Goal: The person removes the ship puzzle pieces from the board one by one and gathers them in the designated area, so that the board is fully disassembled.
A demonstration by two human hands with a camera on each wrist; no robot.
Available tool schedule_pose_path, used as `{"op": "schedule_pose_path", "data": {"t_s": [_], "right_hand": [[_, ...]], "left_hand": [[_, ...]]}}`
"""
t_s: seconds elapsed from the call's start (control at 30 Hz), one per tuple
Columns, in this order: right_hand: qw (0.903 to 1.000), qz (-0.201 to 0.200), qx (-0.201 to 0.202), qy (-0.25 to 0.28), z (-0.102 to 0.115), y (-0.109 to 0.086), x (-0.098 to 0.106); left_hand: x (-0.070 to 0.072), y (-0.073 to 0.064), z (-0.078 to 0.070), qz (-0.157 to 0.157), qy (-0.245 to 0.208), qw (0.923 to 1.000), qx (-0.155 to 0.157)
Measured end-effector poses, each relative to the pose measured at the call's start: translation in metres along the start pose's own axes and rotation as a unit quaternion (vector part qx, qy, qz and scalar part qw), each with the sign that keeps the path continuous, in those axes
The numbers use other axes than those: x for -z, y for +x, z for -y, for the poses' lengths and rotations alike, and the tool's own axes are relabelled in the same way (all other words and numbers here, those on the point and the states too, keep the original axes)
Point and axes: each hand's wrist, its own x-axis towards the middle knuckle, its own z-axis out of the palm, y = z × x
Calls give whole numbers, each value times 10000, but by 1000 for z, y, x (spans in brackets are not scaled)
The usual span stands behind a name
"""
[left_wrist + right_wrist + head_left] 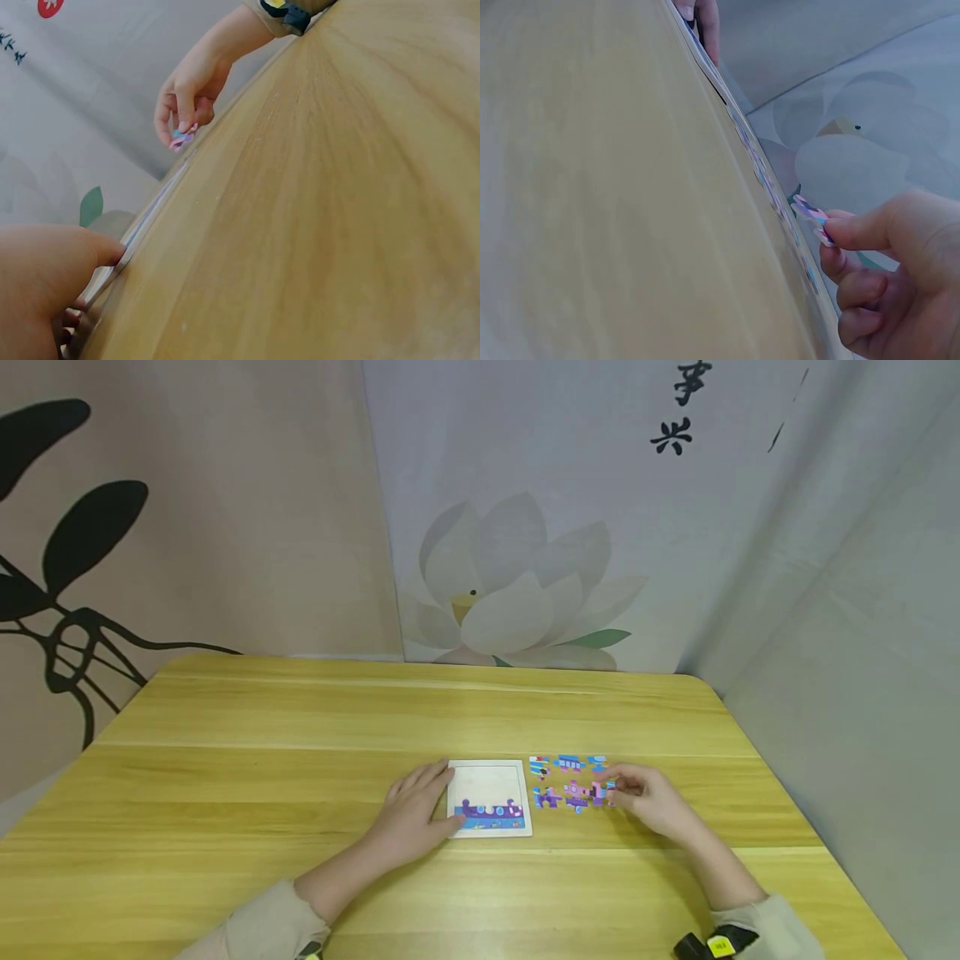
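A white-framed puzzle board (489, 777) lies flat on the table, its lowest strip filled with purple and blue pieces. My left hand (416, 814) rests along the board's left side, fingers extended, with the thumb on its lower left corner. To the right of the board, several loose puzzle pieces (570, 763) lie in two rows. Over the right end of the lower row, my right hand (656, 802) pinches a pink and purple puzzle piece (810, 212) between thumb and fingers. In the left wrist view that piece (182, 139) is raised above the table.
The wooden table (300, 718) extends around the board on all sides. Behind it hangs a curtain (525, 460) with a lotus print, and a plain pale curtain (862, 635) runs along the right side.
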Motion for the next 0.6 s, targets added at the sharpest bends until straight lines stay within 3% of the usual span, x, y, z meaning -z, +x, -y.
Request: {"op": "schedule_pose_path", "data": {"t_s": [0.07, 0.43, 0.6], "right_hand": [[9999, 0, -76, -77, -10, 1, 1], [9993, 21, -378, -83, -24, 2, 7], [9984, -36, -183, -531, -26, 4, 6]], "left_hand": [[-1, 0, 1, -8, 10, 10000, -12], [-3, 0, 2, -25, -1, 10000, -14], [-2, 0, 1, -37, -31, 10000, -10]]}}
